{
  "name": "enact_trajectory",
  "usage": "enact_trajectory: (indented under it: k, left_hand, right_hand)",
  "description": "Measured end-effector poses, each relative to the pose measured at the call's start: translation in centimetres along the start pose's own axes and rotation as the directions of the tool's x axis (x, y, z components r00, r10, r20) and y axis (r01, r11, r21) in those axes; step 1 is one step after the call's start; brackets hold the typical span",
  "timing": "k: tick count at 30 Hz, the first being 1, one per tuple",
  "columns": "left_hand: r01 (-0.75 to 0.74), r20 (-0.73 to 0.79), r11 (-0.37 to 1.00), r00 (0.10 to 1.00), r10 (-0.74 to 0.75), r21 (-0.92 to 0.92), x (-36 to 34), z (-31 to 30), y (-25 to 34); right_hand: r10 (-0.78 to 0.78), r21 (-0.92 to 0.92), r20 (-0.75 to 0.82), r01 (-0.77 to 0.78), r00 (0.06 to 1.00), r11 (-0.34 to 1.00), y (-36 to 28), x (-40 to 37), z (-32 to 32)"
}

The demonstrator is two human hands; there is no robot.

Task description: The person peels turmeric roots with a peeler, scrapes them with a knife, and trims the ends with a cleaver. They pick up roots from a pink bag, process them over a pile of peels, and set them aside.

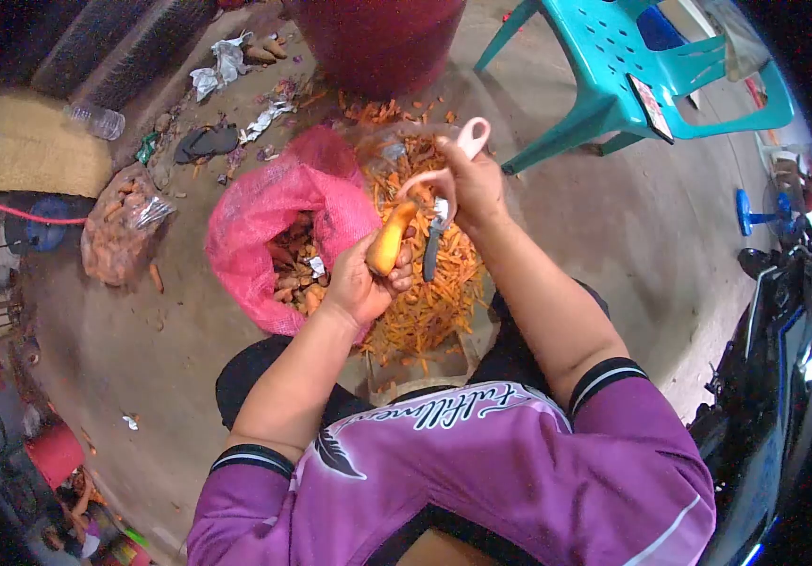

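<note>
My left hand (368, 280) is closed around a yellow-orange peeled root (393, 240), its far end pointing up and to the right. My right hand (474, 179) grips a pale pink peeler (474, 138) by its handle, with the peeler's head by the root's far end. Below both hands lies a heap of orange strips (434, 307). A knife with a dark handle (430, 257) is near the heap, under the peeler. Left of the heap stands an open pink mesh sack (245, 217) holding brownish roots and scraps.
A clear bag of roots (123, 231) sits at the left, near a dark slipper (206, 143). A large red tub (377, 42) stands beyond the heap. The teal chair (604, 90) is at the upper right, a motorcycle (764, 377) at the right edge.
</note>
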State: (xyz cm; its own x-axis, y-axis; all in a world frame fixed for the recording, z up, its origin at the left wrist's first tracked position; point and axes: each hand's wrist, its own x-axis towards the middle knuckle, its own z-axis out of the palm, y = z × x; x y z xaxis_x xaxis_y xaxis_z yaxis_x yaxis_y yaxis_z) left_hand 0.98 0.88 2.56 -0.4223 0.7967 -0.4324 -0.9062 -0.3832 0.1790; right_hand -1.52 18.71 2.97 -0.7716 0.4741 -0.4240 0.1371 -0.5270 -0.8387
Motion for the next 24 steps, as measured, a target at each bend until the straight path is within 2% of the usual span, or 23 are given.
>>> enact_trajectory:
  k: [1,5,6,10,11,14,15,17,18,19,20,22,24]
  left_hand:
    - [0.005,0.009,1.0,1.0,-0.005,-0.023,0.0,0.2,0.0]
    - [0.001,0.106,1.0,0.994,0.0,-0.008,0.0,-0.4,-0.1]
    - [-0.005,0.085,1.0,0.996,0.004,0.006,0.0,-0.2,-0.2]
    - [-0.01,0.043,1.0,0.999,0.009,0.024,-0.1,0.7,-0.1]
    - [-0.006,0.037,1.0,0.999,0.006,0.014,-0.2,0.6,-0.1]
    - [-0.013,-0.02,1.0,1.0,0.013,0.008,-0.2,0.7,0.0]
    - [-0.01,0.004,1.0,1.0,0.01,-0.005,-0.2,0.4,0.1]
    - [-0.009,0.056,0.999,0.998,0.01,-0.031,0.0,-0.3,0.2]
    - [-0.045,-0.055,0.999,0.997,0.045,0.017,0.0,-0.1,0.1]
    - [-0.073,-0.165,0.995,0.983,0.083,0.067,0.0,0.6,-0.1]
    - [-0.094,-0.271,0.988,0.955,0.123,0.12,0.0,0.9,-0.2]
    - [-0.117,-0.232,0.984,0.962,0.145,0.133,0.3,0.2,-0.7]
    - [-0.104,-0.232,0.987,0.964,0.131,0.125,-0.1,1.6,-0.6]
  right_hand:
    - [0.004,-0.045,0.042,-0.002,0.999,0.999,0.3,-0.5,0.3]
    - [-0.107,-0.019,-0.029,0.107,0.994,0.994,0.6,2.3,-1.0]
    - [-0.067,0.058,-0.09,0.073,0.994,0.996,0.3,2.3,-1.7]
    - [0.048,0.158,0.044,-0.054,0.998,0.986,0.4,0.6,0.1]
    - [0.08,0.097,0.028,-0.082,0.996,0.992,0.4,0.7,-0.1]
    - [-0.153,-0.055,-0.071,0.15,0.986,0.987,0.7,2.1,-1.0]
    - [-0.155,-0.048,-0.056,0.152,0.986,0.987,0.9,2.1,-1.0]
    - [-0.123,-0.164,0.077,0.135,0.989,0.977,0.3,-0.1,0.5]
    - [-0.1,-0.223,0.139,0.13,0.985,0.966,0.1,-1.4,1.2]
    - [-0.006,-0.264,0.223,0.066,0.975,0.962,0.1,-2.9,1.7]
    - [0.006,-0.266,0.282,0.072,0.959,0.961,0.3,-4.1,2.1]
    - [0.005,-0.271,0.37,0.103,0.929,0.957,0.6,-4.9,2.3]
    - [0.011,-0.33,0.263,0.079,0.965,0.941,0.6,-3.9,2.0]
